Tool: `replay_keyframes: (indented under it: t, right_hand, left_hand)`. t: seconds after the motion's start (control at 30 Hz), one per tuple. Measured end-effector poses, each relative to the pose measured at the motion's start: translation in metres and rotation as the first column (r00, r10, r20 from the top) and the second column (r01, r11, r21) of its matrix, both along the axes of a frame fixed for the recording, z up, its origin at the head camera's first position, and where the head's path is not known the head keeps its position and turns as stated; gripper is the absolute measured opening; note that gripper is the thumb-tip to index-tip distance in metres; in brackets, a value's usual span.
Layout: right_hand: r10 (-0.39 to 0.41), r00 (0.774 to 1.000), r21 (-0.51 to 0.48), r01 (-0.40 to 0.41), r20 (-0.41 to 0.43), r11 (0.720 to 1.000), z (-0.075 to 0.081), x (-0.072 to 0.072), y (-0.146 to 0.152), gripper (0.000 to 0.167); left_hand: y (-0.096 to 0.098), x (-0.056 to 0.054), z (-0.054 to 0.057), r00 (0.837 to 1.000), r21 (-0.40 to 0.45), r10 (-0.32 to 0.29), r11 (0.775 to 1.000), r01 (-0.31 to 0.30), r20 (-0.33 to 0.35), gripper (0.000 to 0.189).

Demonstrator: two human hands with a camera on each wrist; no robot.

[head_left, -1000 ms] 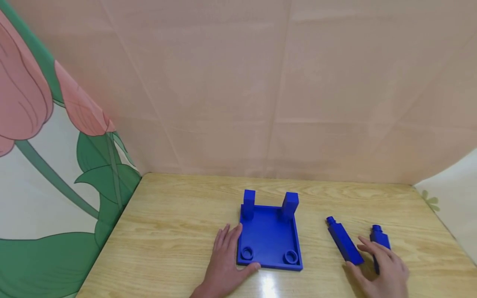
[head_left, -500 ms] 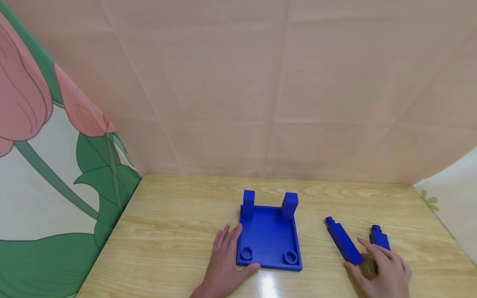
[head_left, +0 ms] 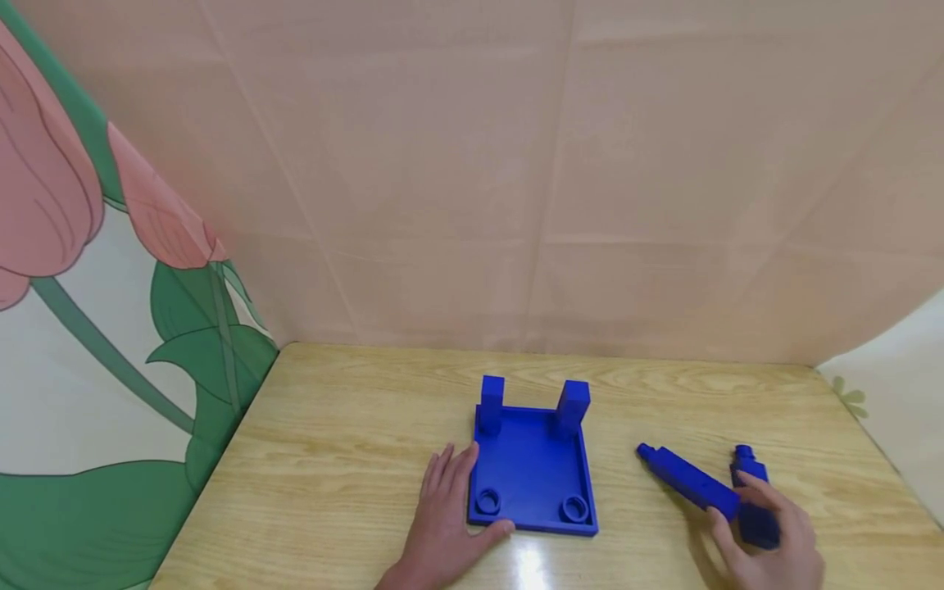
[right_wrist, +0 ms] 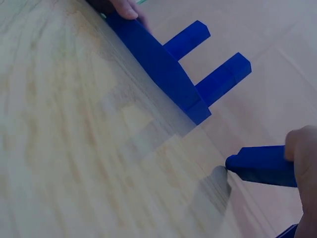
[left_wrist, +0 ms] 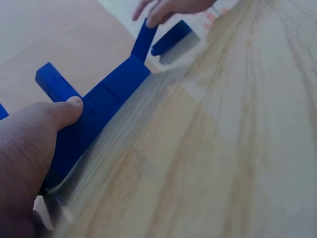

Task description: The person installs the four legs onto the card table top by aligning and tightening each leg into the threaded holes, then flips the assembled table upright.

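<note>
The right hand (head_left: 789, 549), its grip pinching the blue post (head_left: 689, 480) at three o'clock from the tray (head_left: 527, 467), should press evenly, while the left hand (head_left: 446, 516), fingers extended, should steady the tray's nine-o'clock side.

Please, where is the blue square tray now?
In the head view, the tray lies on the table, right of picture centre, with the left hand at its left edge.

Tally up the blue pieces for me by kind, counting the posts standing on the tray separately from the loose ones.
Square tray: 1
Standing posts: 2
Loose posts: 2
Total: 5 blue pieces
</note>
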State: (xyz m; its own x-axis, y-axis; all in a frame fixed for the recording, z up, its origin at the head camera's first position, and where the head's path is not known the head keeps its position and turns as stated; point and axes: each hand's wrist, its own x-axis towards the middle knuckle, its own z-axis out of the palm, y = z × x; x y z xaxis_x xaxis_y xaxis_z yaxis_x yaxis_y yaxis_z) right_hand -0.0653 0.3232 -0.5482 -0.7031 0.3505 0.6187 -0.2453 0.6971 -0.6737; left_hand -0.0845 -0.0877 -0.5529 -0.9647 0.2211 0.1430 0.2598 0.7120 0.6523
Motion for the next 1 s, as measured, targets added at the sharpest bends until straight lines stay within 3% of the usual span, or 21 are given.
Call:
replay_keyframes:
  t: [0.1,0.17,0.37,0.47,0.53,0.7,0.83,0.9,1.0]
  right_hand:
    - [0.009,0.998,-0.055,-0.013,-0.065,0.998,0.001,0.001,-0.003,0.064]
    - [0.050,0.989,-0.122,-0.067,-0.136,0.990,0.001,0.000,-0.005,0.056]
    - [0.184,0.934,-0.261,-0.268,-0.305,0.927,0.003,-0.002,-0.009,0.046]
    - [0.184,0.925,-0.302,-0.289,-0.332,0.909,0.006,-0.002,-0.014,0.044]
    - [0.163,0.932,-0.325,-0.271,-0.323,0.906,0.009,0.000,-0.019,0.044]
    - [0.059,0.990,-0.269,-0.092,-0.130,0.959,0.026,0.008,-0.028,0.046]
    - [0.096,0.986,-0.248,-0.127,-0.134,0.960,0.037,0.008,-0.028,0.045]
    - [0.141,0.971,-0.262,-0.190,-0.195,0.946,0.040,0.006,-0.029,0.043]
    - [0.230,0.914,-0.286,-0.330,-0.334,0.899,0.044,0.001,-0.032,0.039]
  left_hand:
    - [0.000,0.000,0.000,1.000,0.001,0.000,1.000,0.000,-0.009,0.109]
    - [0.000,0.000,0.000,1.000,0.005,0.000,1.000,0.000,-0.019,0.109]
    - [0.000,0.000,-0.003,0.998,0.003,0.004,1.000,-0.004,-0.065,0.108]
    - [0.000,0.001,-0.003,0.997,-0.002,0.004,1.000,-0.005,-0.072,0.107]
    - [0.000,0.001,-0.003,0.997,-0.006,0.007,1.000,-0.008,-0.073,0.107]
    - [0.000,0.001,-0.002,0.998,-0.005,0.007,1.000,-0.007,-0.060,0.108]
    - [0.001,0.001,-0.001,0.999,-0.001,0.005,1.000,-0.005,-0.038,0.109]
    - [0.001,0.001,-0.001,0.999,-0.002,0.004,1.000,-0.004,-0.040,0.109]
    - [0.001,0.001,-0.002,0.999,0.003,0.000,1.000,0.000,-0.052,0.109]
